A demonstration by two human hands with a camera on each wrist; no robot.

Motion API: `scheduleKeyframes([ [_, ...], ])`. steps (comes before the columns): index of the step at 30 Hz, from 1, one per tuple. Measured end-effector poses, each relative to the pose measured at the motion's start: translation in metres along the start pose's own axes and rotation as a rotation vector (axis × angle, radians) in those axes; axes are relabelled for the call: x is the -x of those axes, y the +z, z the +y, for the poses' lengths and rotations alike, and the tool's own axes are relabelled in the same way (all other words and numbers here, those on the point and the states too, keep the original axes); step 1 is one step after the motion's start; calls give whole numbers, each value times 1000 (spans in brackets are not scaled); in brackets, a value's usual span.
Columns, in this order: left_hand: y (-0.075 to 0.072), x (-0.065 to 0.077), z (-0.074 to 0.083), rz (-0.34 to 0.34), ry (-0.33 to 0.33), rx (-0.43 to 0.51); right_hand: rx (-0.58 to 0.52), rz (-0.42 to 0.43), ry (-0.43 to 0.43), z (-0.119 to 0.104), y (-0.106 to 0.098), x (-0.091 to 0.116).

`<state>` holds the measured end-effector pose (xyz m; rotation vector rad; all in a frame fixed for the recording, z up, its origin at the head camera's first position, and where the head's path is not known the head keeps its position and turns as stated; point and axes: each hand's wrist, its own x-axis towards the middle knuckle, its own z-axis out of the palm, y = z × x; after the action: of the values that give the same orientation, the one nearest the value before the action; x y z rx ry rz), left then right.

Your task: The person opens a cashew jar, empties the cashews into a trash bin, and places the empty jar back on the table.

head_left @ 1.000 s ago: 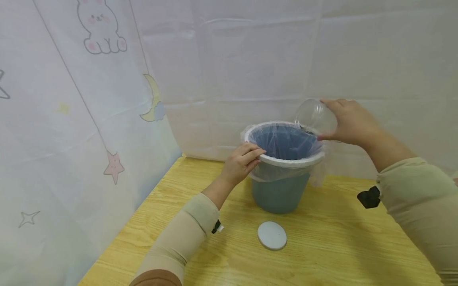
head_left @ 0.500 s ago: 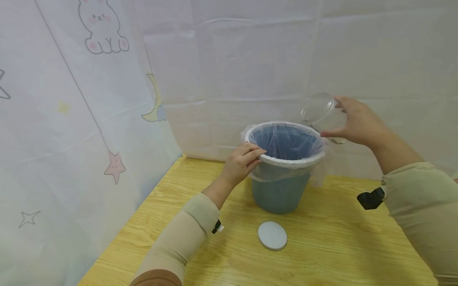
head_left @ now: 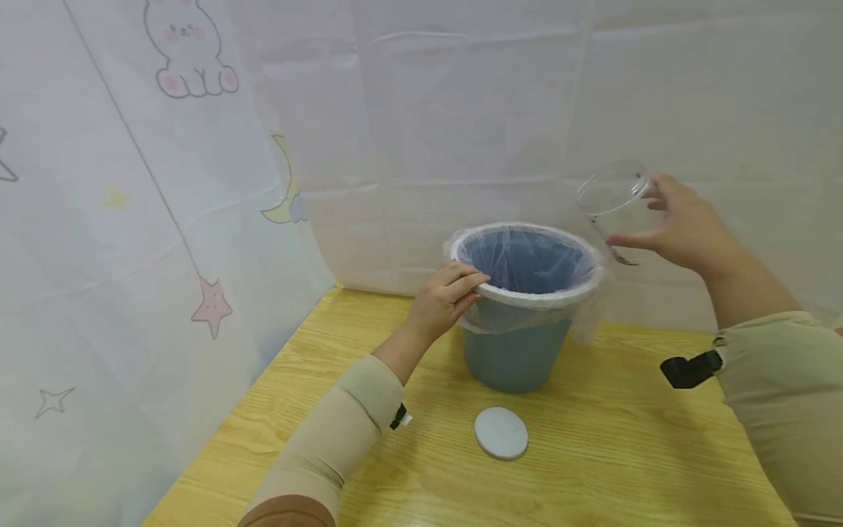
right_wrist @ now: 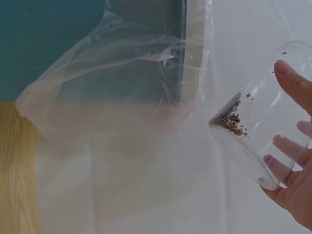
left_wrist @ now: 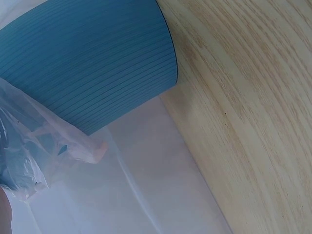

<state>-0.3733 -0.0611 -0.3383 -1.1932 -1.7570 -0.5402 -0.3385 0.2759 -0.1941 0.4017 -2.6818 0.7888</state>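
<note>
My left hand (head_left: 443, 300) grips the near left rim of a blue-grey trash bin (head_left: 516, 359), fingertips over the edge. The bin has a white rim and a clear plastic liner (right_wrist: 112, 73) folded over it. Up beyond the bin's right side, my right hand (head_left: 688, 227) holds a clear jar (head_left: 615, 208), tilted with its round mouth up and toward the bin. Small brown flakes (right_wrist: 234, 124) are gathered in the jar's lower corner, with a few stuck to its wall. A white round lid (head_left: 500, 433) lies on the table in front of the bin.
The yellow wood-grain table (head_left: 408, 468) carries the bin and lid. A pale sheet (head_left: 428, 132) hangs right behind the bin, and another printed with a rabbit and stars (head_left: 212, 307) hangs along the left. Loose liner sags outside the rim.
My right hand has drawn the jar right and slightly up, away from over the bin's rim, and its mouth has turned upward. My left hand, the bin and the lid have stayed put.
</note>
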Motion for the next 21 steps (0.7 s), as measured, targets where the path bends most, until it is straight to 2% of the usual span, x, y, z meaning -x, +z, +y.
scheduleKeyframes([
  [5,1,0,-1,0,1,10,-23,9,32,5,-2,3],
  [10,1,-1,-1,-7,6,6,-120,14,63,8,-1,10],
  [21,3,-1,-2,-8,9,-4,-309,100,40,17,3,28],
])
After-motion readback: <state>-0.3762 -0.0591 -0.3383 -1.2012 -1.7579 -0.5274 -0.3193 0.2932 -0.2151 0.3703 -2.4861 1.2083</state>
